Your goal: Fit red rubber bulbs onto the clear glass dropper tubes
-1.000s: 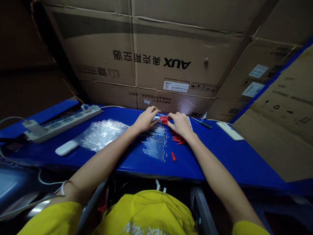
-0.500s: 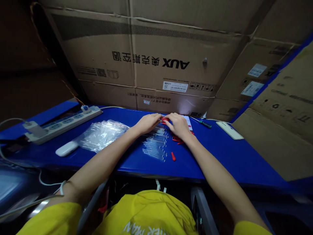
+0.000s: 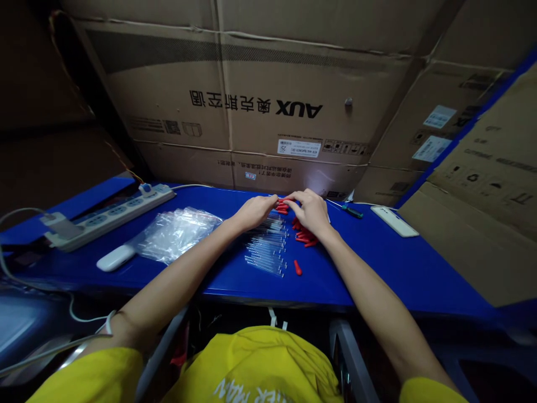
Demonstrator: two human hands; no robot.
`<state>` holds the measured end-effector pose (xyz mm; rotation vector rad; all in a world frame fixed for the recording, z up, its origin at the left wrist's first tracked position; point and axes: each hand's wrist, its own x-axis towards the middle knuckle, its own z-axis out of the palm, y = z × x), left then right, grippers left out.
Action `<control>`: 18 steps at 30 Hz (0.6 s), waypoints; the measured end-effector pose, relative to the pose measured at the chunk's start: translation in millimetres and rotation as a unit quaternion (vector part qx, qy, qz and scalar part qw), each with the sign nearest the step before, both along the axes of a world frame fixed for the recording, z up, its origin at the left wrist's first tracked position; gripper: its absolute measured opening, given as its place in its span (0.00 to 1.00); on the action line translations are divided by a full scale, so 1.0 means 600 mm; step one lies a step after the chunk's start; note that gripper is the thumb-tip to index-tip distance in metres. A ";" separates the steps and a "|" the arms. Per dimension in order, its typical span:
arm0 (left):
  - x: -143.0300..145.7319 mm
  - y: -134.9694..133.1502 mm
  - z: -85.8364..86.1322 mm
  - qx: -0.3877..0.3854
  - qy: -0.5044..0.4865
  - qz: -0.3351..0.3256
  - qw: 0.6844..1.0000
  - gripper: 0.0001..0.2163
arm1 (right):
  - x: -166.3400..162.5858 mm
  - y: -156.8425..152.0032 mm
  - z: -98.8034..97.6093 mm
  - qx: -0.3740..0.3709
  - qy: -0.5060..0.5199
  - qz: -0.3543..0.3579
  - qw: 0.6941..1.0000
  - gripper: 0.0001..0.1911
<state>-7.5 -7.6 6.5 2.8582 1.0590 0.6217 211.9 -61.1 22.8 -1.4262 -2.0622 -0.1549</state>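
My left hand [image 3: 254, 211] and my right hand [image 3: 309, 211] meet at the far middle of the blue table [image 3: 377, 268], fingers curled and pinched together over a cluster of small red caps [image 3: 282, 206]. A row of clear thin tubes [image 3: 268, 246] lies just in front of the hands. More red caps [image 3: 305, 237] are piled under my right wrist, and a single red cap [image 3: 297, 268] lies alone nearer to me. What exactly each pinch holds is too small to make out.
A heap of clear plastic bags [image 3: 178, 230] lies to the left, with a white oblong object [image 3: 114, 258] and a white power strip [image 3: 109, 215] beyond. To the right lie a screwdriver [image 3: 352, 211] and a white flat device [image 3: 394, 220]. Cardboard boxes [image 3: 260, 106] wall the back and right.
Both hands have closed in towards each other, from fingers lying flat over the tubes to a pinch over the red caps. The view has shifted slightly.
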 end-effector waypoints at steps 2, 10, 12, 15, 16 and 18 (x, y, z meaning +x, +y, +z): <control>-0.001 0.001 0.000 0.003 -0.010 -0.012 1.000 0.12 | 0.005 0.001 0.001 -0.003 0.020 -0.004 1.000 0.17; 0.010 0.004 -0.001 0.001 -0.059 -0.031 0.998 0.13 | 0.004 0.004 0.001 -0.006 0.075 -0.009 0.997 0.19; 0.014 0.004 -0.002 -0.004 -0.076 -0.038 0.996 0.14 | 0.002 0.008 0.000 -0.006 0.098 0.004 0.995 0.18; 0.002 0.014 -0.008 -0.010 -0.093 -0.036 0.995 0.14 | 0.027 0.019 0.005 0.020 0.162 0.016 0.986 0.18; -0.008 0.021 -0.010 -0.012 -0.096 -0.026 0.995 0.14 | 0.047 0.024 0.008 0.046 0.194 0.007 0.980 0.20; -0.034 0.037 -0.012 -0.018 -0.104 0.008 0.994 0.14 | 0.095 0.035 0.016 0.133 0.273 -0.056 0.951 0.24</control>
